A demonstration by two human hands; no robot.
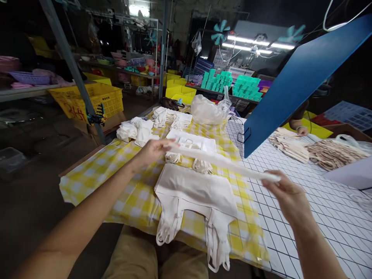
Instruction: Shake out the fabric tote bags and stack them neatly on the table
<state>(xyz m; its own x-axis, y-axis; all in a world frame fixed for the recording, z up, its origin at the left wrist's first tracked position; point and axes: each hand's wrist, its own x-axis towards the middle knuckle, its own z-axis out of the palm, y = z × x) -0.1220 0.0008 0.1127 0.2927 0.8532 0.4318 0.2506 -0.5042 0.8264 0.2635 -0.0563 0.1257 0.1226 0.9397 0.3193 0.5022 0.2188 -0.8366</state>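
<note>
Between my two hands a strip-like piece of white cloth [221, 159] is stretched out above the table, seen nearly edge-on. My left hand [155, 150] pinches its left end; my right hand [283, 192] grips the other end, lower and to the right. Below it lies a stack of white strappy tops [197, 190], their straps hanging over the table's front edge. Just behind the stack are two small bunches of white straps [202, 166]. Farther back lies a white flat packet or sheet [203, 142], partly hidden by the held cloth.
A yellow checked cloth [87, 182] covers the table. White folded garments [135, 130] and a clear plastic bag [210, 110] sit at the back. A blue panel [302, 81] slants up on the right, near beige garment piles [334, 153] and another person's hand [302, 131]. A metal post [72, 66] stands left.
</note>
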